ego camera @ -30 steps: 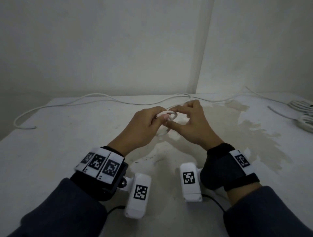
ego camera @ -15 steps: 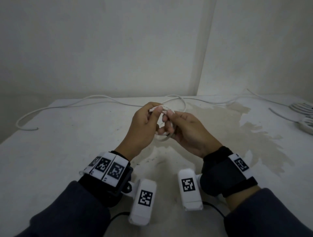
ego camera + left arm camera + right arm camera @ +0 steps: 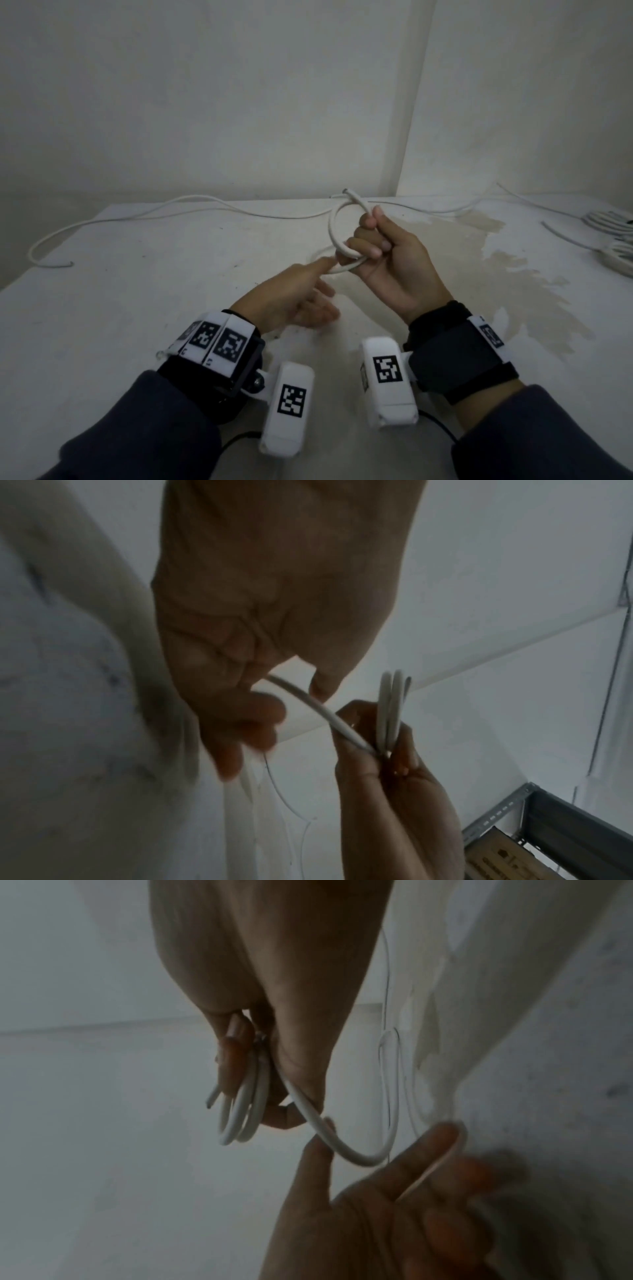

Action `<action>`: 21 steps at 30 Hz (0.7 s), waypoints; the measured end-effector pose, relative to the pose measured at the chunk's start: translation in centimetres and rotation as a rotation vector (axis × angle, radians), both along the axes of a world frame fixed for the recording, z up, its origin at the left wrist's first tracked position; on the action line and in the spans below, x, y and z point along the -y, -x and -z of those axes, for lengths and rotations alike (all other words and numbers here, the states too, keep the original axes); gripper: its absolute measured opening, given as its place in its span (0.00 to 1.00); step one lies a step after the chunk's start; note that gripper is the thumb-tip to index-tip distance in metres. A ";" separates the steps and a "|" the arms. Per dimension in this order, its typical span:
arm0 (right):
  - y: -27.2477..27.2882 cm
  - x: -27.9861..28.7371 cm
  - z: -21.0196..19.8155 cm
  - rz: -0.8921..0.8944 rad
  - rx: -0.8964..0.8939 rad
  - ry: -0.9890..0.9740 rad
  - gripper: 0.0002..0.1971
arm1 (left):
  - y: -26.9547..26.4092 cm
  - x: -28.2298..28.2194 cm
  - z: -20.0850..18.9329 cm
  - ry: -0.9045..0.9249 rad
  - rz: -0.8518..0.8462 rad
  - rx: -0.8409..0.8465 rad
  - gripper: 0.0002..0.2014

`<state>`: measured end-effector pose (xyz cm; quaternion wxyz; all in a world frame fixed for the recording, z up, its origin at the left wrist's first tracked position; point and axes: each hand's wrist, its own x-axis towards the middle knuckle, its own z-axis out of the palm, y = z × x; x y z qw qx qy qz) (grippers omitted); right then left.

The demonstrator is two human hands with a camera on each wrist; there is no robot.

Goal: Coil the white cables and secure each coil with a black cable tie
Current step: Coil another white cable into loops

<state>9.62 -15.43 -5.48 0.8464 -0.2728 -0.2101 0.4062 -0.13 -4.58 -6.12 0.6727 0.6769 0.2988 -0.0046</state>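
My right hand [image 3: 387,260] holds up a small coil of white cable [image 3: 333,226], with fingers and thumb curled round its loops; the right wrist view shows a few loops [image 3: 246,1102] in the pinch. The cut cable end [image 3: 346,189] sticks out at the coil's top. My left hand [image 3: 294,298] is lower and to the left, fingers spread, and its index tip touches the strand [image 3: 342,269] that leaves the coil. That strand [image 3: 359,1158] runs loosely between the left thumb and fingers. The rest of the cable [image 3: 191,200] trails across the table to the far left. No black tie is in view.
The white table [image 3: 137,291] has a large pale stain [image 3: 513,274] on its right half. Other white cable bundles [image 3: 613,219] lie at the far right edge. Walls meet in a corner behind the table. A grey metal shelf frame [image 3: 514,813] shows in the left wrist view.
My right hand has raised the coil and taken it over alone. The left hand has let go of the coil, dropped down and left, and spread its fingers.
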 end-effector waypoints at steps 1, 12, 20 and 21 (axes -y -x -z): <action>0.2 -0.1 0.0 -0.026 0.001 -0.003 0.13 | -0.1 0.1 0.2 0.099 -0.018 0.063 0.23; -0.5 -0.6 1.4 0.233 0.094 0.321 0.05 | -0.7 -0.9 1.1 -0.009 -0.264 0.702 0.13; 0.3 -0.3 0.8 0.135 0.293 0.380 0.09 | -0.2 -0.8 0.4 -0.034 -0.071 0.708 0.14; 0.3 -0.3 0.8 0.133 0.311 0.386 0.09 | -0.2 -0.9 0.3 -0.009 -0.047 0.699 0.15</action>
